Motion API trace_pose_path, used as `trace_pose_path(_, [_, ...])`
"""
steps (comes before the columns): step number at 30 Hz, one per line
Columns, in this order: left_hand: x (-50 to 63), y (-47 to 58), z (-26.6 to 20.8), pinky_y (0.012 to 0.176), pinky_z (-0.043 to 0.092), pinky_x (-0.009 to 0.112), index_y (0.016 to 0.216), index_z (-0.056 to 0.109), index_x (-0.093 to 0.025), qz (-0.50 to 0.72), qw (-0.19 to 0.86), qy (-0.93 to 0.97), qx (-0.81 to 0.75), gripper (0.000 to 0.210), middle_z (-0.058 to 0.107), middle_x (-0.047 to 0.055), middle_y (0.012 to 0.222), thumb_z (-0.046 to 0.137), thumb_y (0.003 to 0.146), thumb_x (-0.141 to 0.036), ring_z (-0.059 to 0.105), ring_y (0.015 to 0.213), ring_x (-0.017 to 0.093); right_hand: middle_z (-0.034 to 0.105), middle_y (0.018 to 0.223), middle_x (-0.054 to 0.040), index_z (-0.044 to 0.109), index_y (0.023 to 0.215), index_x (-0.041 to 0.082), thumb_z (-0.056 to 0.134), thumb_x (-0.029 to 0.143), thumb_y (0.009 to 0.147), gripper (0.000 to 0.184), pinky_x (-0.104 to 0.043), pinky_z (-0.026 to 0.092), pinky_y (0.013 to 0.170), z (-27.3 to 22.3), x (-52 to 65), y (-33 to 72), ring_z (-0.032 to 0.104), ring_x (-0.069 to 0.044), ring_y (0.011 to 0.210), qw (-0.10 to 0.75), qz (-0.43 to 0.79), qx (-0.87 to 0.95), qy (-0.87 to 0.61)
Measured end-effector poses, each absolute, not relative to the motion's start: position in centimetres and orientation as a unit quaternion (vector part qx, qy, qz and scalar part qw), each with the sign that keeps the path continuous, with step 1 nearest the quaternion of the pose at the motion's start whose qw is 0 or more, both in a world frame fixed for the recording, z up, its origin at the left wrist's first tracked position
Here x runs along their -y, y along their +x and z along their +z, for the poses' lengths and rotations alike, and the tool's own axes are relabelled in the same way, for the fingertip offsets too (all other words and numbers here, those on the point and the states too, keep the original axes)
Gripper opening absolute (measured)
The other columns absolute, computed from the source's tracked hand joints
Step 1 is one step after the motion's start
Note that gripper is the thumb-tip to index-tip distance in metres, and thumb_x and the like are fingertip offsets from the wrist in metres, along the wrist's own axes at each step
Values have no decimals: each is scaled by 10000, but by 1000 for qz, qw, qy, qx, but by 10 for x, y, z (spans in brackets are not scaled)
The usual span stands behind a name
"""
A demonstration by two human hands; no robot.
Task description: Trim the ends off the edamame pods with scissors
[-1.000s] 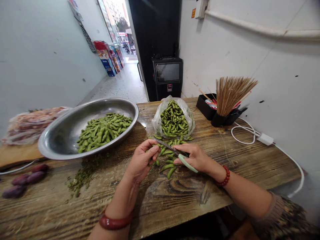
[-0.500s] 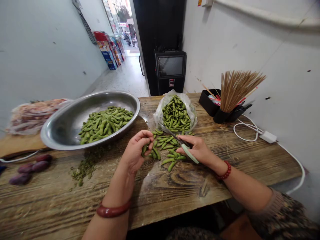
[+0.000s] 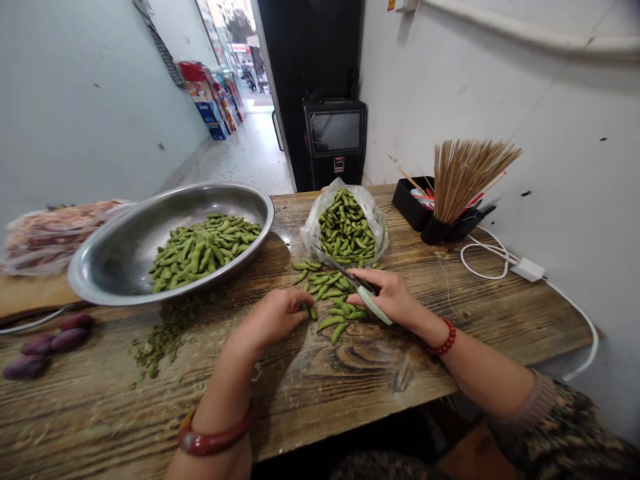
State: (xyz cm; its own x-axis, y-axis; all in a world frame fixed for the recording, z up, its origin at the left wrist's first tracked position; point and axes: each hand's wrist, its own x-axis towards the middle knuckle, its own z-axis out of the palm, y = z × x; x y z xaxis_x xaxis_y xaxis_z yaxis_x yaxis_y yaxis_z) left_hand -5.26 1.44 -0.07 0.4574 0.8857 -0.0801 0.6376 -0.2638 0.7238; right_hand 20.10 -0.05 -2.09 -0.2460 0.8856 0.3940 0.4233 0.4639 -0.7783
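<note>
My left hand (image 3: 277, 319) is low over the table with its fingers curled down around edamame pods (image 3: 313, 312), which partly show at the fingertips. How many it grips is hidden. In my right hand (image 3: 393, 298) is a pair of scissors with pale green handles (image 3: 374, 305); its blades point away to the upper left, over the loose pods. Between the hands, a loose pile of edamame (image 3: 327, 287) lies on the wood. Behind it a clear plastic bag (image 3: 379, 220) lies with its mouth towards me, full of more pods. A wide steel basin (image 3: 120, 243) on the left holds a heap of pods.
Small green trimmings (image 3: 163, 343) lie before the basin. Several purple-red oval things (image 3: 70, 339) and a bag of pale pink pieces (image 3: 60, 233) are at far left. A black holder of thin sticks (image 3: 437, 230) and a white cable (image 3: 575, 307) are at right.
My left hand has turned palm down and lowered onto the pods at the pile's left side; before, it was raised with pods in its fingers. My right hand still holds the scissors.
</note>
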Motion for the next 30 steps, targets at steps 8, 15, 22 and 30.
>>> trace_pose_path(8, [-7,-37,2,668,394,250,772,712,-249,175,295,790,-509,172,667,38,796,631,672,-135,571,747,195,711,1072,-92,685,1102,156,759,333,703,443,-335,538,868,-19,1,200,683,-232,941,421,274,742,-445])
trace_pose_path(15, [-11,-28,1,695,397,274,726,710,-212,323,322,753,-474,73,615,33,704,643,719,-182,537,704,177,713,1073,-78,684,1107,180,765,343,694,451,-349,536,876,-25,-1,200,681,-241,954,429,273,737,-445])
trace_pose_path(22, [-6,-28,11,451,281,191,769,687,-163,455,541,531,-467,166,536,-23,573,742,660,-277,394,470,73,713,1073,-78,687,1103,188,770,343,688,450,-368,540,877,-25,0,198,682,-248,952,439,283,727,-446])
trace_pose_path(30, [-2,-28,15,385,168,161,891,633,-155,453,635,466,-417,219,632,11,753,712,728,-278,309,390,-5,714,1069,-76,683,1107,186,772,326,684,455,-351,542,861,-22,1,199,684,-242,938,430,282,729,-452])
